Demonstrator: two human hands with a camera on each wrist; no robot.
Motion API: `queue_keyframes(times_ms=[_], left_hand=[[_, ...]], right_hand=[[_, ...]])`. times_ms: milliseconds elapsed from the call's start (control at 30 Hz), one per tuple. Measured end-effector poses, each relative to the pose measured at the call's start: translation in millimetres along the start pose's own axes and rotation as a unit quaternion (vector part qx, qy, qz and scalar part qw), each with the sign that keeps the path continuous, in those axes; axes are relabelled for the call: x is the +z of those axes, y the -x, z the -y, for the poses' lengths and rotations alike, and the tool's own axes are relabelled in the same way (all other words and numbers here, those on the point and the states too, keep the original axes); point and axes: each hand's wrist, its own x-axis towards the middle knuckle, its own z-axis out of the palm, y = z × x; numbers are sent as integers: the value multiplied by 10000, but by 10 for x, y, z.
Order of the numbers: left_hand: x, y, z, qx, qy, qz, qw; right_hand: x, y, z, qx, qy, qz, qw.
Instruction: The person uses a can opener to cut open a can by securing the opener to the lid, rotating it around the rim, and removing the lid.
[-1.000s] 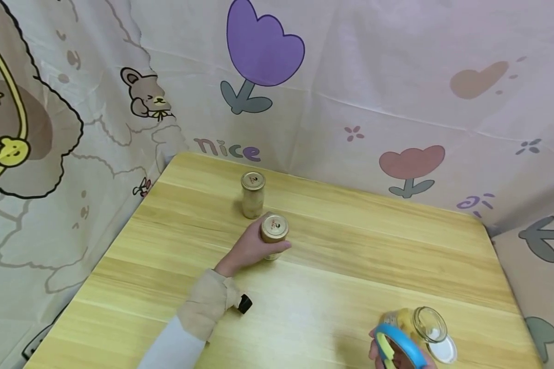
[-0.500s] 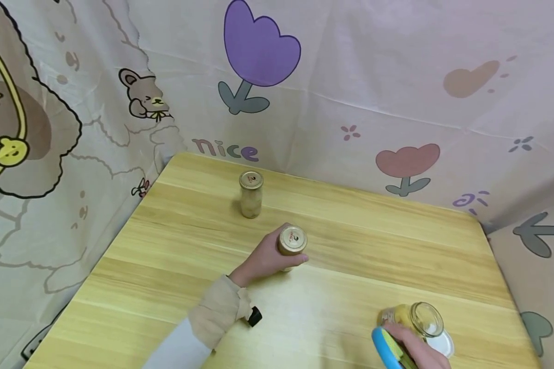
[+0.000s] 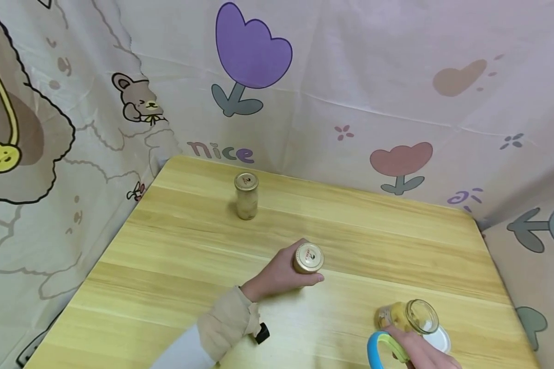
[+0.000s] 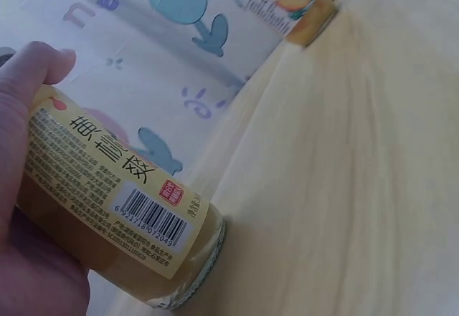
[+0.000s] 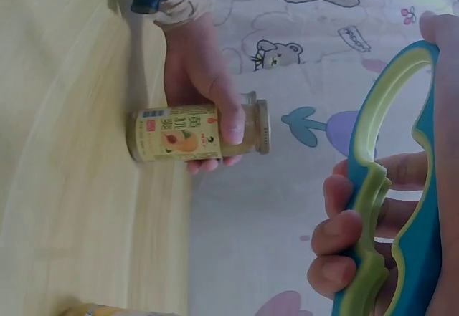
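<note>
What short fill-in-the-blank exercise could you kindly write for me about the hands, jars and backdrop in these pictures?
1. The right hand holds a tool coloured green and ____.
2. The held jar, in the left hand, has its lid ____ (on or off).
3. Counting the open jar, the head view shows ____ jars in all.
4. The word printed on the backdrop is ____.

Missing words: blue; on; three; nice.

Remotely, I observe the yellow-labelled glass jar, gold lid fitted and uppermost, gripped in the left hand, and the blue-and-green looped tool held in the right hand.
</note>
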Motion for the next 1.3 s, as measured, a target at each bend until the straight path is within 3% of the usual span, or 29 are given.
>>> queue_keyframes(times_ms=[33,67,233,400,600,967,1167,1300], left_hand=[[22,2,-2,1,13,45,10000],[43,4,-5,10,33,85,10000],[141,14,-30,10,158,288,9995],[238,10,-42,76,157,476,9987],[362,-13,-35,83,104,752,9971],[500,-73,-68,280,-360,829,9955],[550,-99,-54,819,-803,869,9896],[587,-119,-46,1200,-964,864,9843]], right_hand=[[-3,9,39,-57,186,-381,9991],[-9,-7,52,-180,138,-503,9985],[-34,-93,74,-428,219,-787,9957],[-122,-171,101,-111,706,-422,9965],[-123,-300,148,286,1494,-277,9880],[-9,-616,43,-222,1958,-489,9792],[54,-785,-1,-747,2265,-762,9681],[108,-845,-31,-874,2373,-808,9641]])
